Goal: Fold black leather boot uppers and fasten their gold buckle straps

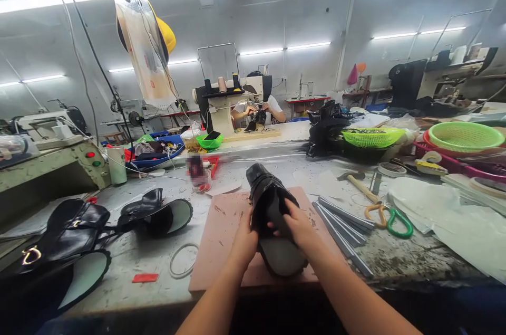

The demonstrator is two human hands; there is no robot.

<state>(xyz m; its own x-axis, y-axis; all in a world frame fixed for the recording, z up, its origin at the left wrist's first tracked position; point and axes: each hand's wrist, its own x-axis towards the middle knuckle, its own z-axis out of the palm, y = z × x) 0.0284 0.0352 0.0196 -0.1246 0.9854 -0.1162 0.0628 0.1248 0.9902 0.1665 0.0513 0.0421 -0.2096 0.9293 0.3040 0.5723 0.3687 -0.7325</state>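
Note:
A black leather boot upper (265, 181) lies lengthwise over a worn pink board (216, 221), its opening and a grey lined flap facing me. My left hand (245, 235) grips its left edge, the fingertips partly hidden behind the leather. On the other side my right hand (297, 225) holds the right edge, with the thumb and some fingers reaching into the dark opening. More black uppers (67, 224) with gold buckles and grey linings rest to the left of the board.
Right of the board lie grey strips (339, 213), a hammer (361, 187), scissors (398, 223) and white sheets (458, 229). A ring (174, 266) and a red piece (145, 277) lie at left. Green baskets (373, 137) stand behind. A person sews at a machine (225, 113) opposite.

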